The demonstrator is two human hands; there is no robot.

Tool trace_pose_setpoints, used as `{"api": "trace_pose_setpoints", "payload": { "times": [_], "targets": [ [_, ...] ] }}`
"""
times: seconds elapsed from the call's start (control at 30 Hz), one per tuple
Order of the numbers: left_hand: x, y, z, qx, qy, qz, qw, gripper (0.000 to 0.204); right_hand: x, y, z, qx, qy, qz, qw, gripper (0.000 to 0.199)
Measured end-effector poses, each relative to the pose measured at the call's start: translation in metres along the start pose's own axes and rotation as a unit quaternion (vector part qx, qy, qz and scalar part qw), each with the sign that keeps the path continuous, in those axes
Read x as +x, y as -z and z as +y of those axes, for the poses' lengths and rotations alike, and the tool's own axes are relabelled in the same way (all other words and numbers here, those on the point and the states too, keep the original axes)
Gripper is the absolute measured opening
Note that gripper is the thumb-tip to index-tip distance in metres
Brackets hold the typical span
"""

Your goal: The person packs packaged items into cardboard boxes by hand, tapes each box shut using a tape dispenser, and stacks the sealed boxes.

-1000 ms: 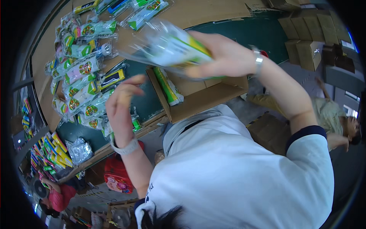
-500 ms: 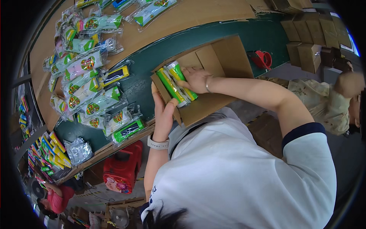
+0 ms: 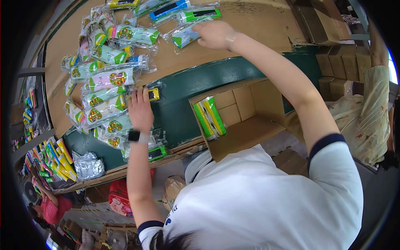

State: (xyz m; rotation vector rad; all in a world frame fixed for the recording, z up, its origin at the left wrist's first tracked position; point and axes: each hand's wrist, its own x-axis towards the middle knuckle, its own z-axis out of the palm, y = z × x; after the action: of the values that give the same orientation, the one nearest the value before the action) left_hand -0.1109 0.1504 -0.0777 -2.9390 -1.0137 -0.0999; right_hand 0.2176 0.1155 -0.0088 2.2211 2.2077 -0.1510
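My left hand (image 3: pixel 141 111) lies over a clear-bagged yellow packet (image 3: pixel 154 94) at the right side of a pile of bagged packets (image 3: pixel 110 79), its fingers stretched out and slightly apart. At the far side of the table, my right hand (image 3: pixel 214 34) has its thumb and fingers closed on the end of a clear-bagged packet in pale blue and green (image 3: pixel 183 38). An open cardboard box (image 3: pixel 250 135) sits at the near edge, away from both hands. Green-and-yellow packets (image 3: pixel 209 118) lie side by side against its left end.
More bagged packets (image 3: pixel 171 9) lie along the far side. Loose colourful tubes (image 3: pixel 56 160) and a silvery plastic bundle (image 3: pixel 88 165) are at the left. Stacked brown cartons (image 3: pixel 341 66) stand right, near another person's patterned clothing (image 3: pixel 354 121). A red case (image 3: pixel 120 198) is below the table.
Both hands have left the cardboard box. My left hand moved left onto the pile; my right reached to the far bagged packets. The packets inside the box remain at its left end.
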Motion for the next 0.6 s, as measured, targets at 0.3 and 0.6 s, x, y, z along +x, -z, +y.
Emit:
{"api": "trace_pose_setpoints", "payload": {
  "times": [0.3,0.6],
  "targets": [
    [0.025,0.036,0.036,-0.316,0.081,0.041,0.944,0.044,-0.007,0.011,-0.020,0.017,-0.002,-0.042,0.999,0.037],
    [-0.040,0.001,0.083,-0.893,0.176,-0.099,0.401,0.048,-0.195,-0.007,-0.045,0.330,-0.204,-0.321,0.864,0.058]
  ]
}}
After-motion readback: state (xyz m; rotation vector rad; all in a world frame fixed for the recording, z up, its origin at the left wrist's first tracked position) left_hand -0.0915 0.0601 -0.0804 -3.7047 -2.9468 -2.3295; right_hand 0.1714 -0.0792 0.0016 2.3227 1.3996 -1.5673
